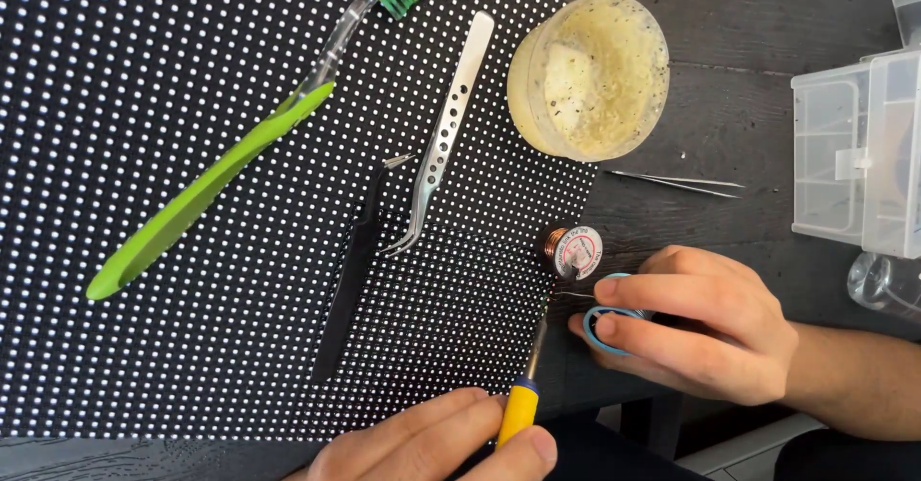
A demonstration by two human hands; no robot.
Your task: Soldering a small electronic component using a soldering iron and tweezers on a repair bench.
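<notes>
We look down on a dark wooden desk (748, 107); across its left and middle lies a large black panel (192, 347) studded with rows of small white dots, reaching the near edge; on the panel's far left part a green-handled toothbrush (206, 184) lies slantwise, its bristled head toward the far edge; at the desk's right edge stand clear plastic compartment boxes (854, 155); a round tub of yellowish paste (590, 73) sits on the panel's far right corner, partly over the wood.

Our right hand (700, 323), near the desk's near right part just off the panel's right edge, is closed with thumb and fingers pinching a light blue ring-shaped spool (604, 323), from which a thin wire runs left toward the iron's tip; our left hand (441, 443), at the near edge, is curled around the yellow handle of a soldering iron (526, 395), whose slim tip rests at the panel's right edge.

At mid-panel lie curved steel tweezers (441, 140) with a row of holes, and just beside them a black tool (350, 280), the two crossing near their tips; a small copper-coloured reel (574, 249) stands at the panel's right edge, just beyond the right hand; fine straight tweezers (676, 184) lie on bare wood between tub and boxes.
</notes>
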